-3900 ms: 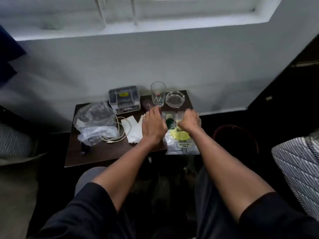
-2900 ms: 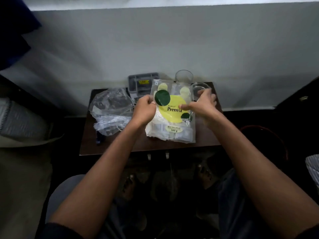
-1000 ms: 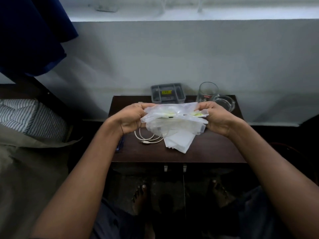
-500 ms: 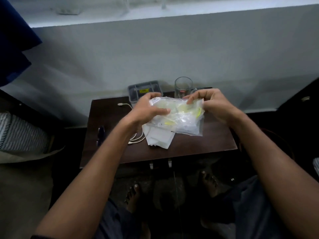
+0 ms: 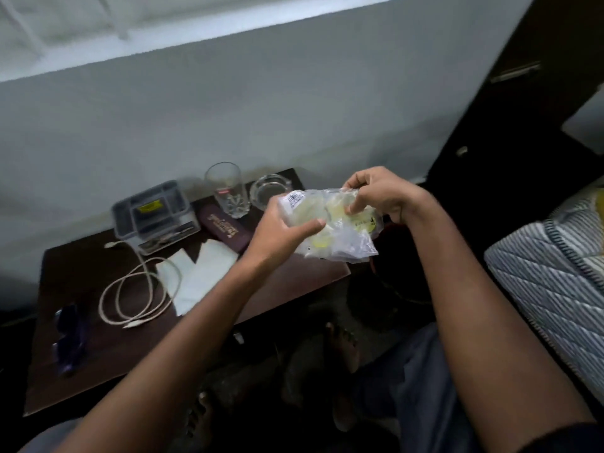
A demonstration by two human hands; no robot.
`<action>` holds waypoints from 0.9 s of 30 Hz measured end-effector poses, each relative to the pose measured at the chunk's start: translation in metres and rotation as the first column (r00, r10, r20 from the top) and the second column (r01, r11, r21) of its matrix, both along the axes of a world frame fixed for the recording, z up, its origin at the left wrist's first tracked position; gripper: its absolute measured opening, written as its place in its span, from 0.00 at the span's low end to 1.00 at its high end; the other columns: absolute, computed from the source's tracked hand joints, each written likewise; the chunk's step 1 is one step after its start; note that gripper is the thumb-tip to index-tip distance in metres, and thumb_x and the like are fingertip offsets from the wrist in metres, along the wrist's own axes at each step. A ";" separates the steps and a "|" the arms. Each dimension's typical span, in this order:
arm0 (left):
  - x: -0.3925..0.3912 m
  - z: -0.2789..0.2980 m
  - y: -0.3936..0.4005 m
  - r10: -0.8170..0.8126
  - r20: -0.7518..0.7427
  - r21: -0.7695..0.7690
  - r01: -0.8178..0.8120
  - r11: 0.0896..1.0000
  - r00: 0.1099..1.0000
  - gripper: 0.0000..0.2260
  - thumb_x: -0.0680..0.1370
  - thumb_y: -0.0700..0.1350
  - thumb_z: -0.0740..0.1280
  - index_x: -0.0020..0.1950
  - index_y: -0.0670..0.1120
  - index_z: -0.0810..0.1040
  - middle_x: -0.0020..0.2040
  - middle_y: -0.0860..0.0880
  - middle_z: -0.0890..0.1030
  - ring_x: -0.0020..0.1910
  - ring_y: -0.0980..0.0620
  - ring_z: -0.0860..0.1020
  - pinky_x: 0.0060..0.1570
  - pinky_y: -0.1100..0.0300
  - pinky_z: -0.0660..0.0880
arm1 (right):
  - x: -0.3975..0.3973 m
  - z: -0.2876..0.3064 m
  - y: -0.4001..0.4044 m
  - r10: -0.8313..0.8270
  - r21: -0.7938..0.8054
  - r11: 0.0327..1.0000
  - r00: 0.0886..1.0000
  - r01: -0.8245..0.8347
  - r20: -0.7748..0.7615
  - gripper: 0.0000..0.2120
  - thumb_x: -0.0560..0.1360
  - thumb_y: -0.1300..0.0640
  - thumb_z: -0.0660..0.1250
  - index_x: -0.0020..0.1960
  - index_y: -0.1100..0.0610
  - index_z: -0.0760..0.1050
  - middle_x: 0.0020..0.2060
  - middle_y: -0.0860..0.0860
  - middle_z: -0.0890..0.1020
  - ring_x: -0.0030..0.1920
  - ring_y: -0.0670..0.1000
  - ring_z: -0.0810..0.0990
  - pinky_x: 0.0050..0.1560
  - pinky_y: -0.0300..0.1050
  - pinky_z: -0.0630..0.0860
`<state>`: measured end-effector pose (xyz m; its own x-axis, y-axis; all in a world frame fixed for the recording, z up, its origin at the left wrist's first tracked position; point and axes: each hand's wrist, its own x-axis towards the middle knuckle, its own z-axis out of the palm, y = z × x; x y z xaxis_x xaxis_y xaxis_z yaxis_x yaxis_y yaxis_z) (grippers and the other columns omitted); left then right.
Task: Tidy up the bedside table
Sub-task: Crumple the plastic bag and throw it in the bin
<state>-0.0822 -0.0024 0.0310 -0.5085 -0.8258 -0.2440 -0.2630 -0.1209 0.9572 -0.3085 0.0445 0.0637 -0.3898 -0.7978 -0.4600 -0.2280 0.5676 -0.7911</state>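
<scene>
While left hand (image 5: 281, 230) and right hand (image 5: 379, 194) clutch crumpled plastic bag (image 5: 340, 233) past bedside table (image 5: 294, 276) right edge, corner below bare.

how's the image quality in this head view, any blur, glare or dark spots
Head view: dim room light, brightest on the window ledge at top; the floor under the bedside table is near black. Wide-angle lens bends the wall line. Slight motion blur softens the plastic packet in both hands, so its print is hard to read. Faint glints on the drinking glass.
</scene>
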 end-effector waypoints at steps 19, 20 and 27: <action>-0.250 -0.151 0.072 -0.235 0.551 -0.010 0.288 0.958 0.801 0.24 0.76 0.54 0.76 0.69 0.47 0.78 0.64 0.44 0.84 0.61 0.42 0.82 0.58 0.49 0.81 | -0.138 -0.138 0.094 0.101 0.506 0.858 0.938 0.087 -0.332 0.22 0.77 0.66 0.74 0.71 0.61 0.79 0.63 0.59 0.84 0.61 0.58 0.84 0.55 0.49 0.81; -0.252 -0.158 0.074 -0.262 0.558 0.008 0.311 0.951 0.787 0.26 0.76 0.55 0.76 0.70 0.45 0.77 0.65 0.44 0.83 0.62 0.42 0.82 0.60 0.48 0.81 | -0.140 -0.144 0.096 0.113 0.521 0.849 0.932 0.089 -0.344 0.22 0.77 0.65 0.75 0.70 0.61 0.80 0.63 0.59 0.84 0.61 0.59 0.84 0.59 0.51 0.83; -0.250 -0.164 0.075 -0.194 0.569 -0.116 0.311 0.943 0.799 0.20 0.80 0.46 0.71 0.72 0.48 0.78 0.66 0.46 0.83 0.64 0.45 0.82 0.60 0.52 0.78 | -0.135 -0.150 0.087 0.104 0.495 0.865 0.940 0.076 -0.326 0.20 0.75 0.68 0.73 0.66 0.58 0.83 0.59 0.58 0.85 0.58 0.58 0.85 0.59 0.54 0.84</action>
<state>-0.3326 0.0728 -0.1329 -0.5377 -0.7460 -0.3928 -0.7404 0.1951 0.6432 -0.4433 0.1313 -0.0867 -0.5807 -0.5052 -0.6384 -0.4347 0.8554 -0.2815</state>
